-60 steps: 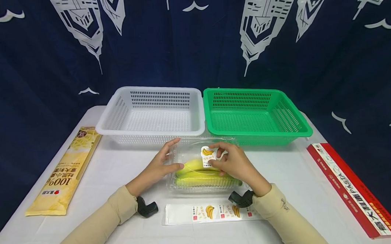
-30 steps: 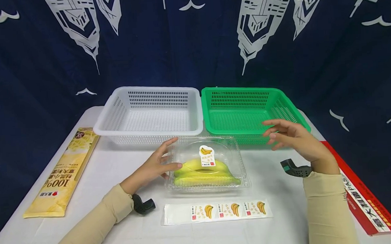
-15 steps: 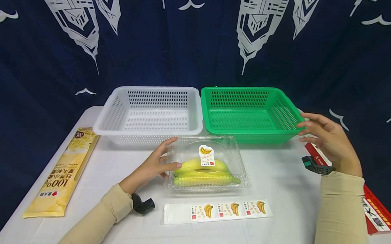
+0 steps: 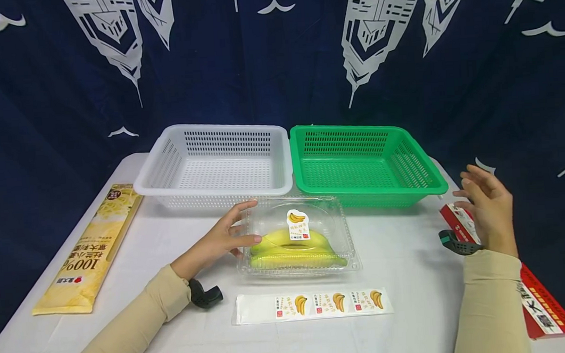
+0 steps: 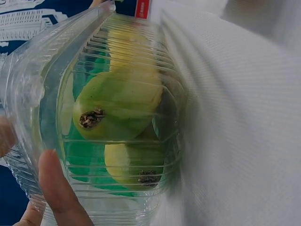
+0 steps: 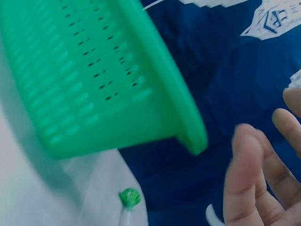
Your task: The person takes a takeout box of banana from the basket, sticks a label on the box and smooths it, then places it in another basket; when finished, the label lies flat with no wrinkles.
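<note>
One clear box [image 4: 322,221] lies mid-table, its long axis left to right; under the banana sticker [image 4: 298,224], we see yellow-green bananas [image 4: 293,253], dark tips [image 5: 91,118] leftward. The left hand [image 4: 220,237] spreads wide against the box's left end; the right hand [image 4: 491,213] curves loosely, well rightward.

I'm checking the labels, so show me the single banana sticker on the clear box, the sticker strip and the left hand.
Single banana sticker [image 4: 298,226]: head view, middle of its printed face.
Sticker strip [image 4: 311,306]: head view, about the middle of its length.
Left hand [image 4: 217,238]: head view, back of the hand.
</note>
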Demonstrator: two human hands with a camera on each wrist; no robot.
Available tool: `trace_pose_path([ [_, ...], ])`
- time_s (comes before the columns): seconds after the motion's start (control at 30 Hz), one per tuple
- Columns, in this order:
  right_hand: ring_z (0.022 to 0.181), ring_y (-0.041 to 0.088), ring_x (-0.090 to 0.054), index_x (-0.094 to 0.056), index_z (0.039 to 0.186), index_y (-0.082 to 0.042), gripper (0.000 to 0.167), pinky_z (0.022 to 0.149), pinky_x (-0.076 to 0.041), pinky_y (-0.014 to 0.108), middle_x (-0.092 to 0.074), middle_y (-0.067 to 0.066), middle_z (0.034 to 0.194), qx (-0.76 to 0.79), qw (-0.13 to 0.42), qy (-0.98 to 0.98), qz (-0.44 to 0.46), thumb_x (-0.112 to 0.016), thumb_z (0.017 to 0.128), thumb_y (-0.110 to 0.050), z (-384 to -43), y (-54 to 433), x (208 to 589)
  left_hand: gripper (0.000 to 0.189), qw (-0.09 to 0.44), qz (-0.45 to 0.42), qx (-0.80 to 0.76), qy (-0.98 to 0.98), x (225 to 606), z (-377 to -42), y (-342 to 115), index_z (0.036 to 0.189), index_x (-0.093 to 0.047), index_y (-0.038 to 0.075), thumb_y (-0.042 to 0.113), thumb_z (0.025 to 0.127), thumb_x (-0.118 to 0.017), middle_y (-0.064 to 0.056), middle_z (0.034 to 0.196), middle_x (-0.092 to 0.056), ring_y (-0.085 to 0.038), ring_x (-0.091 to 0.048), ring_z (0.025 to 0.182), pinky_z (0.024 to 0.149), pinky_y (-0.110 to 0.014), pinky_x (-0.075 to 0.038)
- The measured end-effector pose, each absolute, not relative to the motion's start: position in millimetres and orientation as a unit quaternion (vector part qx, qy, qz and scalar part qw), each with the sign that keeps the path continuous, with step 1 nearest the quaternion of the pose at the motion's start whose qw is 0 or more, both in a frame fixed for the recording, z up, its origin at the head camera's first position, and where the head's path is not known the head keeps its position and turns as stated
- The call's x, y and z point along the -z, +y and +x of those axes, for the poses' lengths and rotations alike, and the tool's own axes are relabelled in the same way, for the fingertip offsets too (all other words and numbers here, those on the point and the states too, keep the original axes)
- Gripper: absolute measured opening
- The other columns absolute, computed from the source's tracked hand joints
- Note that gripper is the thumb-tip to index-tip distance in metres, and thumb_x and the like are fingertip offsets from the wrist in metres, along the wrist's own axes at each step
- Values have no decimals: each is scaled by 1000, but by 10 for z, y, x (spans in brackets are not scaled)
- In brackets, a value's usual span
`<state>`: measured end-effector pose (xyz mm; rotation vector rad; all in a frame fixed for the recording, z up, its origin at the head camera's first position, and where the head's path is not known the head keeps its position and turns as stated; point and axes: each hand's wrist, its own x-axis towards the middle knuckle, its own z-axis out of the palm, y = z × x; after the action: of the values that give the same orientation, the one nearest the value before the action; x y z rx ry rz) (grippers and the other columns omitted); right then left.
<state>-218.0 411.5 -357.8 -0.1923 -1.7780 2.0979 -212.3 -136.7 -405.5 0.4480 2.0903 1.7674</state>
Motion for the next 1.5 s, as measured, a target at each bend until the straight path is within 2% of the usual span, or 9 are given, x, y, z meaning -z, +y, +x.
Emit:
trace_pose_path([
  [0.13, 86, 7, -66, -68, 137, -27, 32, 63, -57, 15, -62, -10, 120, -724, 197, -654, -101, -67, 108, -13, -2214, 4116, 3656, 88, 186, 156, -629, 738, 4057, -2126, -1369, 170, -31, 20, 17, 96, -80, -20, 178, -7, -55, -19, 160, 67, -34, -58],
  [0.27, 83, 5, -67, -62, 146, -29, 40, 62, -57, 16, -60, -11, 118, -717, 166, -669, -104, -66, 109, -16, -2250, 4130, 3734, 89, 187, 157, -630, 737, 4057, -2127, -1371, 170, -31, 20, 17, 96, -80, -20, 179, -7, -54, -18, 160, 67, -34, -58],
  [0.43, 80, 4, -69, -55, 157, -28, 51, 63, -58, 17, -62, -14, 112, -715, 133, -678, -107, -68, 109, -19, -2302, 4119, 3810, 89, 187, 161, -630, 736, 4050, -2122, -1373, 170, -29, 20, 18, 96, -80, -26, 177, -4, -57, -17, 159, 67, -34, -58],
  [0.8, 79, 6, -71, -65, 140, -27, 34, 64, -59, 18, -72, -14, 99, -734, 111, -664, -89, -69, 108, -18, -2336, 4052, 3866, 89, 196, 173, -638, 724, 4025, -2115, -1397, 169, -29, 16, 10, 94, -77, -27, 177, 0, -58, -13, 160, 67, -32, -58],
  [1.03, 78, 7, -72, -63, 142, -25, 36, 64, -61, 19, -74, -14, 99, -745, 103, -652, -94, -69, 108, -16, -2347, 4052, 3869, 80, 193, 159, -626, 738, 3997, -2109, -1392, 158, -36, 9, 8, 90, -78, -28, 174, -11, -60, -21, 157, 65, -35, -61],
  [1.3, 76, 8, -72, -63, 143, -25, 38, 63, -62, 20, -74, -14, 100, -755, 98, -641, -94, -70, 107, -15, -2349, 4059, 3871, 73, 197, 166, -618, 742, 3936, -2077, -1386, 148, -43, 11, 7, 86, -81, -25, 169, -24, -60, -27, 154, 61, -36, -63],
  [1.5, 76, 9, -72, -62, 145, -24, 39, 63, -62, 20, -74, -14, 100, -754, 103, -642, -95, -70, 107, -16, -2357, 4053, 3873, 70, 204, 180, -618, 737, 3858, -2015, -1377, 147, -45, 10, 5, 87, -81, -23, 165, -29, -59, -31, 152, 58, -35, -62],
])
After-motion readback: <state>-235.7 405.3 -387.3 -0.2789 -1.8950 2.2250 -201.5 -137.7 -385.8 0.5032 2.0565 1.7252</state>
